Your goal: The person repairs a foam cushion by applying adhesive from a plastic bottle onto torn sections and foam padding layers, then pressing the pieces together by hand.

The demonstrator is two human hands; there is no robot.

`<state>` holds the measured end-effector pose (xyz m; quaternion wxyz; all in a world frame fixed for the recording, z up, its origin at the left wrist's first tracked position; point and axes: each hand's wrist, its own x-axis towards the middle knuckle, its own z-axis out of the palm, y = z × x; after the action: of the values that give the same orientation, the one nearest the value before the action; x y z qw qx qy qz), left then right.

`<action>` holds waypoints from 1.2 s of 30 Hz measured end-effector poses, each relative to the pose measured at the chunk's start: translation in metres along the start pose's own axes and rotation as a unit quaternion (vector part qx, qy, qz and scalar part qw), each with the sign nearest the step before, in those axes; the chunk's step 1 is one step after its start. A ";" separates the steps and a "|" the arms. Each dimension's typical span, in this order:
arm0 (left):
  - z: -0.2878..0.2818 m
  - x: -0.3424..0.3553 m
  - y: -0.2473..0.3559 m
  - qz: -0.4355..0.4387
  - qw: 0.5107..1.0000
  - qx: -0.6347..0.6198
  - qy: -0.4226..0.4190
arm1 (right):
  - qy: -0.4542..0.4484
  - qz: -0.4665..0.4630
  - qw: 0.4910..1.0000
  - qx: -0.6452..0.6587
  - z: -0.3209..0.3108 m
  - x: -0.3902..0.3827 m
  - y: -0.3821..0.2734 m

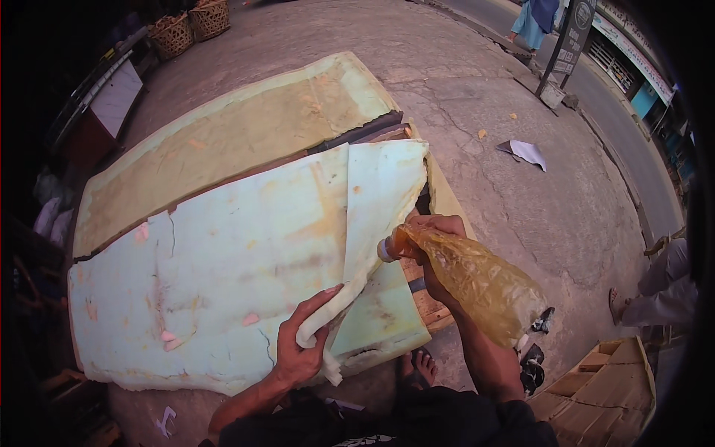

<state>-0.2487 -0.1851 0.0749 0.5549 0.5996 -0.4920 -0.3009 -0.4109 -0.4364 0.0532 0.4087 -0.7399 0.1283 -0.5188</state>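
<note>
A pale blue-green foam sheet (246, 253) with yellowish stains lies over a low frame, its right part folded back as a flap (383, 186). My left hand (302, 350) is closed on the curled near edge of this foam, thumb and fingers on either side. My right hand (441, 227) grips a clear plastic bottle (484, 279) near its neck. The bottle is tilted, its mouth toward the foam's folded edge, and its inside is coated with amber residue. Below the lifted edge, bare wood (432, 307) of the frame shows.
Beyond the sheet lies a second, tan foam-covered panel (231, 141). A wooden frame piece (603, 380) rests at the lower right, near another person's leg (663, 290). Paper scrap (525, 153) lies on the concrete. Wicker baskets (171, 36) stand far left; a signboard (570, 45) stands by the road.
</note>
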 end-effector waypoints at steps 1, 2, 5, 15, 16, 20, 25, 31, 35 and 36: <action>-0.001 0.001 0.000 0.001 1.000 0.005 0.006 | 0.004 -0.015 1.000 0.004 0.004 0.002 0.001; -0.001 0.000 0.000 -0.008 1.000 0.004 0.017 | 0.021 0.078 0.995 -0.065 0.001 0.004 0.000; -0.002 -0.003 0.001 0.007 1.000 -0.011 0.019 | 0.078 0.268 0.957 -0.081 0.002 0.011 -0.001; 0.000 0.008 0.004 -0.010 0.999 0.012 0.039 | 0.052 0.057 0.997 -0.030 0.007 0.024 -0.003; 0.000 0.011 0.005 -0.018 0.999 -0.010 0.041 | 0.034 0.045 0.998 -0.020 0.007 0.024 -0.010; 0.005 0.020 0.014 -0.062 0.998 -0.004 0.024 | -0.047 0.033 0.991 -0.121 0.013 0.026 -0.045; 0.013 0.028 0.019 -0.048 0.999 0.002 0.015 | -0.095 -0.084 0.984 0.123 0.019 0.028 -0.077; 0.019 0.031 0.020 -0.064 0.997 -0.037 0.034 | 0.006 0.133 0.991 -0.026 0.015 0.029 -0.063; 0.018 0.035 0.019 -0.082 0.994 -0.056 0.033 | -0.100 -0.102 0.976 0.163 0.012 0.026 -0.060; 0.018 0.035 0.019 -0.073 0.995 -0.050 0.035 | -0.077 -0.057 0.995 -0.017 0.010 0.026 -0.062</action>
<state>-0.2580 -0.2223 0.0958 0.5774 0.6155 -0.4116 -0.3440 -0.4054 -0.4084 0.1146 0.3744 -0.7905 0.0624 -0.4807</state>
